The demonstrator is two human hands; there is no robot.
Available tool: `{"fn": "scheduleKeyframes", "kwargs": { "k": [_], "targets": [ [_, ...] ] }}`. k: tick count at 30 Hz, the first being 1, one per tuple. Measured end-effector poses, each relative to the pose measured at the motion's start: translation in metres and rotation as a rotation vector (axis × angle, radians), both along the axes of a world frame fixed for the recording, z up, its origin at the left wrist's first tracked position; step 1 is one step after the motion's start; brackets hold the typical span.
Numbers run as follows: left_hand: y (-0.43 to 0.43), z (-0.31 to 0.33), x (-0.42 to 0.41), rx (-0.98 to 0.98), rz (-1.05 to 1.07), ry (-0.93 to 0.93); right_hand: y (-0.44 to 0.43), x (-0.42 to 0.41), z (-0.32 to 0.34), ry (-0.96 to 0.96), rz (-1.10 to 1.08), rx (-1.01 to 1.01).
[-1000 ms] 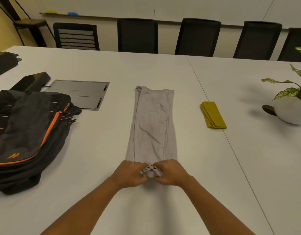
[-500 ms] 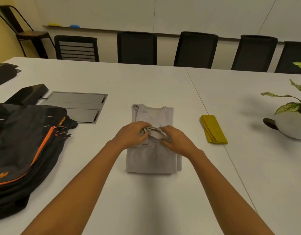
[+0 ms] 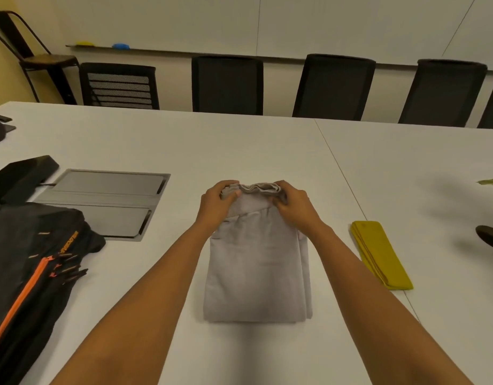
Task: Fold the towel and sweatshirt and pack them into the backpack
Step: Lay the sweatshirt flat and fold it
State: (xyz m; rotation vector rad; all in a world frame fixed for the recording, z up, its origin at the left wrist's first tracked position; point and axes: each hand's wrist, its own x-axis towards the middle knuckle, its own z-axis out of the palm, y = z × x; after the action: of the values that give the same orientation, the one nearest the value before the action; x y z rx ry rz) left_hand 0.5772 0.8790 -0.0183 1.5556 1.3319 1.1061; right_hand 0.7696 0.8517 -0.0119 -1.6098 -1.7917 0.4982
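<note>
White meeting-room surface, a row of dark chairs behind it, and right in the middle lies the grey sweatshirt, doubled over on itself into a neat rectangle. Both hands are at its far edge: the left hand and right hand each have their grip closed on the ribbed hem, pinching it down onto the layers underneath.

This thing is soft and light, I'd judge, thick enough to spring back open if it's let go carelessly. No danger of breakage, but the layers will slide apart. Best hold looks like one palm under the folded bundle and one on top, or a pinch at both short ends so the stack stays together.

Compared with a second ago, big change: the sweatshirt was then a long narrow strip with the hands at its near end; half a second ago the hem was midway across; now it has been carried right over to the far edge and the bundle is half the length.

Out to the right, the yellow towel lies folded, well apart. To the left, the black backpack with its orange zip waits beside a grey floor-box panel.
</note>
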Motion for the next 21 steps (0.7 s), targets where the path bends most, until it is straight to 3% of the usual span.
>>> {"fn": "scheduleKeyframes", "kwargs": {
  "k": [9,13,15,17,21],
  "targets": [
    [0.11,-0.044,0.03,0.0,0.113,0.044,0.112,0.018,-0.057,0.064,-0.062,-0.052],
    [0.124,-0.076,0.041,-0.036,0.141,0.178,0.135,0.019,-0.094,0.03,-0.079,-0.151],
    [0.118,-0.093,0.045,0.006,0.094,0.306,0.135,0.018,-0.114,-0.1,-0.078,-0.199],
    [0.104,-0.107,0.048,0.062,0.042,0.39,0.125,0.014,-0.129,-0.257,-0.117,-0.141],
    [0.073,-0.128,0.051,0.138,0.021,0.595,0.093,-0.005,-0.146,-0.27,-0.146,-0.009]
  ]
}}
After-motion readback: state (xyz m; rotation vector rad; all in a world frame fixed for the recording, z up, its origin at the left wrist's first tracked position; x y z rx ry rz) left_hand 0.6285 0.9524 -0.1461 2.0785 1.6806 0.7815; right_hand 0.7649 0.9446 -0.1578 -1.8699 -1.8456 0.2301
